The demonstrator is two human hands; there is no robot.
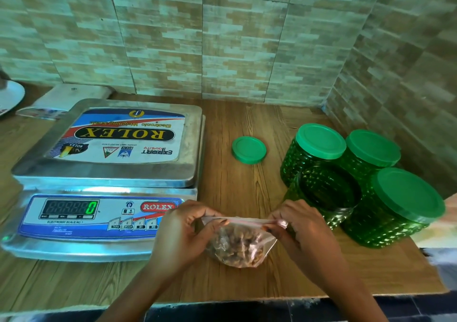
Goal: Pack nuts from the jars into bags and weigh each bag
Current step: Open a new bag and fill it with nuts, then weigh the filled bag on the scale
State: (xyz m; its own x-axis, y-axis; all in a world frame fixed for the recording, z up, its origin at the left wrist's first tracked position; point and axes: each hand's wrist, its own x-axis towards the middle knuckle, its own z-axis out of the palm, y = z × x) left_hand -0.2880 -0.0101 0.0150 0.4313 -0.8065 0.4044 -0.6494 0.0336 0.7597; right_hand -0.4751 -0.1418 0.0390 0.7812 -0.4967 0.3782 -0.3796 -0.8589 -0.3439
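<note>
Nut bag point(241, 243) beside "ROLEX" scale point(106, 168)

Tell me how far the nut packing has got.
Done: one jar open, lid on the counter, bag holding nuts. In hand: left hand and right hand pinch the bag's zip strip. Left: weighing; the scale reads 0, its pan bare, and three jars are lidded.

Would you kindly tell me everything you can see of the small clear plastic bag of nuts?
The small clear plastic bag is a zip-top pouch with a pinkish seal strip along its mouth, bulging with brown nuts. It sits upright, its bottom seemingly on the wooden table. The left hand pinches the strip's left end, the right hand its right end.
</note>
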